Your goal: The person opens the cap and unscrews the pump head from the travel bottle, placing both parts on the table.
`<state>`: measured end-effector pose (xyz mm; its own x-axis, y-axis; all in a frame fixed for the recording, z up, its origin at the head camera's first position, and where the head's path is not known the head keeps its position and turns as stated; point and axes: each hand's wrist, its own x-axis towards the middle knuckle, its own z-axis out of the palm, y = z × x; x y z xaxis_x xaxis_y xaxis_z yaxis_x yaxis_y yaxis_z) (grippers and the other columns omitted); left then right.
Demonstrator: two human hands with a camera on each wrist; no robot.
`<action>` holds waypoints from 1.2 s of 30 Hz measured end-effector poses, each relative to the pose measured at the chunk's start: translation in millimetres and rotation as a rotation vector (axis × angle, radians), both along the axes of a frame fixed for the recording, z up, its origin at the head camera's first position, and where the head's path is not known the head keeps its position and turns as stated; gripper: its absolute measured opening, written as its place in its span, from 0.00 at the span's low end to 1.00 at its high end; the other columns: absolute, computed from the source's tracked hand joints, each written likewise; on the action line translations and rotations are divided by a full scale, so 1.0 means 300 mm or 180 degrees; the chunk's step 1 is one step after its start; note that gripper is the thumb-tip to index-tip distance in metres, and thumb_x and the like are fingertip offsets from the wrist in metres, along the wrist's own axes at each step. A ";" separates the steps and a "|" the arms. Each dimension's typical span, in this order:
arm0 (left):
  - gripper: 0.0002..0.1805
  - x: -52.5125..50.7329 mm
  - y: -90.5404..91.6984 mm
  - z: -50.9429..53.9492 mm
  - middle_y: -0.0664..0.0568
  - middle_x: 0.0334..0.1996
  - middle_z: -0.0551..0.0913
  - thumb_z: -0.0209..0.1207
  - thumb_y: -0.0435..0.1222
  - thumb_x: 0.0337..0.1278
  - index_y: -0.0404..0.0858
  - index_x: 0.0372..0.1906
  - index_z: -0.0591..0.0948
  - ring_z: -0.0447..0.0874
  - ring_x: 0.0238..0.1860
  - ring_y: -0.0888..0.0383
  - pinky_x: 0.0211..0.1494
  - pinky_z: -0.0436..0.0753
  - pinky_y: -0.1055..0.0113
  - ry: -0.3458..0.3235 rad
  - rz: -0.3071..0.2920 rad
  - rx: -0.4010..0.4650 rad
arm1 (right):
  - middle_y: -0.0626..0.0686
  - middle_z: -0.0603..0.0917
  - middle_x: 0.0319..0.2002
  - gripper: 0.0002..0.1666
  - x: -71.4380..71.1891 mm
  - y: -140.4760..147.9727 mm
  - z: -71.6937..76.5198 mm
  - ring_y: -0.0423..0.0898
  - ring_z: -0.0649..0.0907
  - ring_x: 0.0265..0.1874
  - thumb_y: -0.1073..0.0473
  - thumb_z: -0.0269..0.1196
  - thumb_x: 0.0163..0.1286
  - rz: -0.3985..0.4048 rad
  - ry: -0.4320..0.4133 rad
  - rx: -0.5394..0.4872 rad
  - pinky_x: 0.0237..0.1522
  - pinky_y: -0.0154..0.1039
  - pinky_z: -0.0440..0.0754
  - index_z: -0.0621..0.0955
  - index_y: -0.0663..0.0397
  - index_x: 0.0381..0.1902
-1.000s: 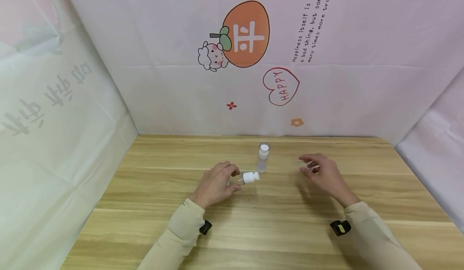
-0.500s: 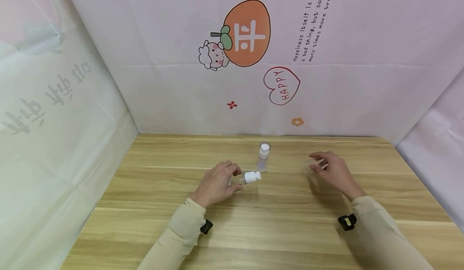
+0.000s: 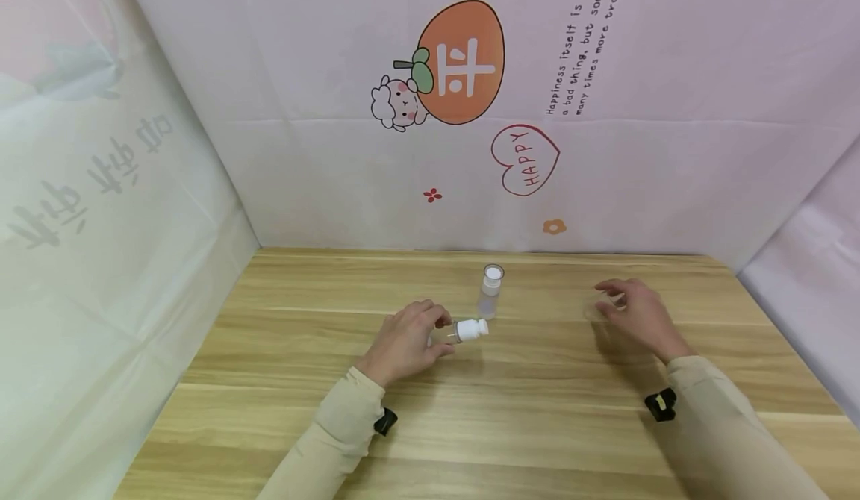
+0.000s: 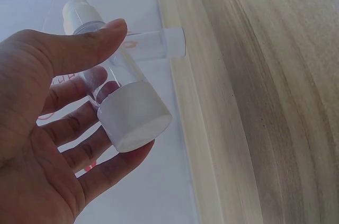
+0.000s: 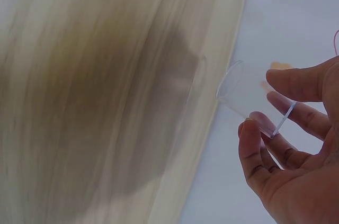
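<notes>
My left hand (image 3: 406,342) grips a small clear pump bottle (image 3: 472,329) between thumb and fingers. The bottle lies tilted in the air, its white pump top pointing right; the left wrist view shows its white base (image 4: 135,118) toward the camera. Just behind it, a second bottle (image 3: 490,297) with a clear cap over its white top stands upright on the table. Off to the right, my right hand (image 3: 640,316) pinches a clear, see-through cap (image 5: 241,94) by one end, above the table. The cap's open rim faces away from the palm.
The wood-grain table (image 3: 510,425) runs back to a white printed cloth wall (image 3: 322,186). Further cloth hangs along the left and right sides. A black wrist camera (image 3: 661,404) sits below the right wrist, another (image 3: 386,421) below the left.
My right hand has moved steadily to the right with the clear cap, away from the bottles. The left hand and its pump bottle stay nearly in place.
</notes>
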<state>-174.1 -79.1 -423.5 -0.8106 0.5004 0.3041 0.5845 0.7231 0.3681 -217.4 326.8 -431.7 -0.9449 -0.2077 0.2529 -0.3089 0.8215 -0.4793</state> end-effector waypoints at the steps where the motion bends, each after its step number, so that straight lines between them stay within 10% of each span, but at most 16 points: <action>1: 0.20 0.000 0.001 0.000 0.56 0.40 0.83 0.77 0.43 0.50 0.40 0.46 0.85 0.79 0.36 0.60 0.33 0.78 0.65 0.0006 0.0002 0.0000 | 0.72 0.82 0.44 0.21 -0.002 0.006 0.001 0.66 0.84 0.39 0.66 0.69 0.66 -0.0022 -0.0035 0.0021 0.40 0.64 0.80 0.81 0.69 0.55; 36: 0.20 0.001 0.003 -0.003 0.54 0.38 0.83 0.77 0.44 0.50 0.39 0.44 0.85 0.77 0.34 0.61 0.33 0.76 0.67 -0.0030 -0.0041 0.0015 | 0.76 0.80 0.45 0.20 -0.037 0.107 -0.019 0.69 0.83 0.39 0.64 0.66 0.68 -0.0217 -0.0323 0.0311 0.42 0.66 0.75 0.80 0.72 0.54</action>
<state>-173.8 -78.2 -424.3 -0.8069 0.5095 0.2990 0.5903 0.7138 0.3769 -228.4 358.9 -437.5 -0.9774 -0.1613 0.1369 -0.2049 0.8832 -0.4220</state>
